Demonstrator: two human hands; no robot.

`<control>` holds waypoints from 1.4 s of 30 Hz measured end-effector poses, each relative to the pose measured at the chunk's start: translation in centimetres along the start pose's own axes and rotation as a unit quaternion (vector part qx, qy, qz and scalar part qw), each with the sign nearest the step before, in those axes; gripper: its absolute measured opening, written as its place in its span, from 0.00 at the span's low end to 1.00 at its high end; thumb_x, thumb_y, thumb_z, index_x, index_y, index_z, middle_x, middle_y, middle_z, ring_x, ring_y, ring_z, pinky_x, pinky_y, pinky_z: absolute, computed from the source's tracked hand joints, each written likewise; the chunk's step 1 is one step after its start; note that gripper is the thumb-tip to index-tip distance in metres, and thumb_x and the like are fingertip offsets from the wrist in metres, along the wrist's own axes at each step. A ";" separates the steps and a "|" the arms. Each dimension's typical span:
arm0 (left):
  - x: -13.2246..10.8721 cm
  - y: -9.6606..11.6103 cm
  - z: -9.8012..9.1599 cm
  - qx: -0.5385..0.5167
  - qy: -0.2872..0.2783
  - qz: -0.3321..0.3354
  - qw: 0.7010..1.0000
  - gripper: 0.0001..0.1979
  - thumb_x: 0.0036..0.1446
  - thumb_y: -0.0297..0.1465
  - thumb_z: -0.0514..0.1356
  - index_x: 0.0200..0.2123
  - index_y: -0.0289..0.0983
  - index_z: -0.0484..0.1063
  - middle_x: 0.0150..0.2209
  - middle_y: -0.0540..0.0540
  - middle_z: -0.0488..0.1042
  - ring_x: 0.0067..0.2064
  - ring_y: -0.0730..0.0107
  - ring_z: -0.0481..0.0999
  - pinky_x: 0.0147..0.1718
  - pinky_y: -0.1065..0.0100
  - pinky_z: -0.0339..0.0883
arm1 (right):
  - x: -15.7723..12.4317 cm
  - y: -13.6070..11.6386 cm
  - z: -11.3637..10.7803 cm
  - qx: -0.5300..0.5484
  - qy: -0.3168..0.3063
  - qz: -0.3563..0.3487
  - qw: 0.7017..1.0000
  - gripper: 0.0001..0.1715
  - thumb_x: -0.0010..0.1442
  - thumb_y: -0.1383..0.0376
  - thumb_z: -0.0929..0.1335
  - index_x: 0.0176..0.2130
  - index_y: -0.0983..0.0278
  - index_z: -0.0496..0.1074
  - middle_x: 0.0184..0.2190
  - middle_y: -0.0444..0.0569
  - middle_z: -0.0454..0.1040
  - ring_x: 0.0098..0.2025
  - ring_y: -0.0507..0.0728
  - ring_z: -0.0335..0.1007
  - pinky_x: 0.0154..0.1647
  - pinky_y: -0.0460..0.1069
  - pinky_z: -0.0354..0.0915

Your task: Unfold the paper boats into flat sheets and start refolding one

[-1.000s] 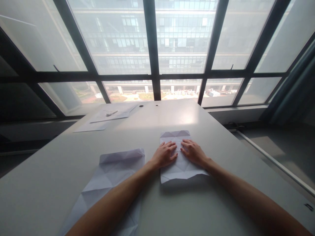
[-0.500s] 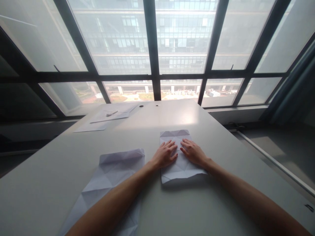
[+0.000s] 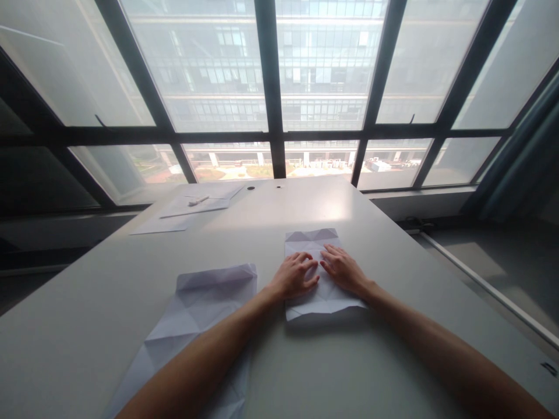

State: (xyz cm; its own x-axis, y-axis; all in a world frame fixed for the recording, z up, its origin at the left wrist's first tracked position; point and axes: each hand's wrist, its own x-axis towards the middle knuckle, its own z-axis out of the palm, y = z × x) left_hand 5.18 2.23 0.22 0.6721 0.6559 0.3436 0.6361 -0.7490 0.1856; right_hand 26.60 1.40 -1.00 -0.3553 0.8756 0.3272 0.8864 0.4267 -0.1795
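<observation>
A creased sheet of white paper (image 3: 312, 237) lies on the white table, its near edge lifted in a wavy line. On its left half rests my left hand (image 3: 297, 276), fingers a little bent and apart. My right hand (image 3: 343, 269) lies on the right half with its fingers stretched toward the left hand. Neither hand grips the paper; both touch its top side. Under my left forearm, partly hidden by it, is a second creased white sheet (image 3: 213, 297) with its far edge folded up.
At the table's (image 3: 314, 203) far left lie flat papers (image 3: 159, 224) with a small white pen-like object (image 3: 198, 201) and a thin stick (image 3: 181, 215) on them. Large windows with dark frames (image 3: 275, 138) stand behind the table. A blue-grey curtain (image 3: 519, 145) hangs at the right.
The fingers of my left hand have bent more and shifted slightly right. The sheet under my hands has moved a touch away from me. My right hand has barely moved.
</observation>
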 end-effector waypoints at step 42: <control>-0.1 -1.3 1.0 0.016 -0.108 -0.057 0.992 0.39 0.65 0.53 0.50 0.71 0.36 0.52 0.72 0.37 0.51 0.72 0.49 0.48 0.69 0.44 0.41 | 0.0 0.4 0.7 0.014 -0.068 -0.025 0.997 0.30 0.70 0.59 0.60 0.68 0.63 0.60 0.69 0.58 0.57 0.72 0.64 0.49 0.70 0.63 0.49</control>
State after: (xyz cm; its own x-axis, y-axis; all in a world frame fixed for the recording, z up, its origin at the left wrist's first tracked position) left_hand 4.68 3.25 -1.00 0.6584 0.7438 0.1155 0.7223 -0.6675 0.1811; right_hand 26.79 1.73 -1.72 -0.4369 0.8752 0.2076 0.8589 0.4744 -0.1928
